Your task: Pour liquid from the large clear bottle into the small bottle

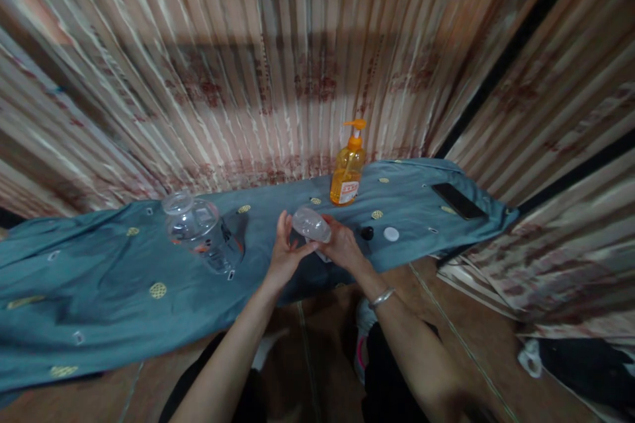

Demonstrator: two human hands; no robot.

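Note:
A small clear plastic bottle (311, 223) is tilted between my two hands, above the front part of the cloth. My right hand (343, 244) is wrapped round its right end. Around the left end curve the fingers of my left hand (288, 252), with the thumb stretched along its underside. Part of a pale object (318, 250) shows below the bottle between the hands; its kind is unclear. Just right of my right hand lie a small black cap (367, 233) and a white round lid (391, 234).
An orange pump bottle (347, 175) stands behind my hands. A large clear plastic jar (203, 231) is at the left. A dark phone (457, 201) lies at the right on the blue-green cloth (124, 291). Pleated curtains (297, 66) hang right behind.

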